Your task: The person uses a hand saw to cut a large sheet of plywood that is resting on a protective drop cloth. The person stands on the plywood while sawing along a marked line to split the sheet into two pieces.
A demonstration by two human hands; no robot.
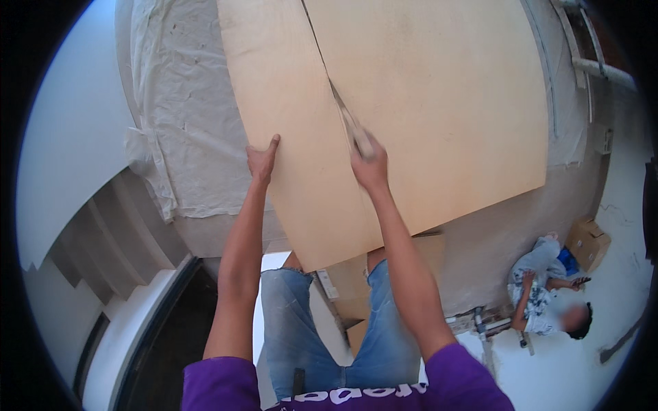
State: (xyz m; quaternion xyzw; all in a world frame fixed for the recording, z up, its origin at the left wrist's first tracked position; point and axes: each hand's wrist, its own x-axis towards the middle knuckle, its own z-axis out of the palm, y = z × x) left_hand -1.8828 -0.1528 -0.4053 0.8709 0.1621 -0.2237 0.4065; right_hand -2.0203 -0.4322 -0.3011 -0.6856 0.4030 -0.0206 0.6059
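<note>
A large light-brown plywood board (439,103) lies in front of me, with a long dark cut line running down from its far edge. My right hand (371,164) is closed round the pale handle of a handsaw (348,122). The narrow blade stands in the cut and points away from me; motion blurs it. At the board's left edge, my left hand (261,159) grips the strip left of the cut, thumb on top. Its other fingers are partly hidden by the edge. Nearer to me, the strip reaches down to my knees.
A crumpled clear plastic sheet (192,109) lies left of the board. Steps (116,233) lie farther left. At lower right a person (545,288) holds a phone, near a cardboard box (587,244). Pipes (483,325) run along the floor edge.
</note>
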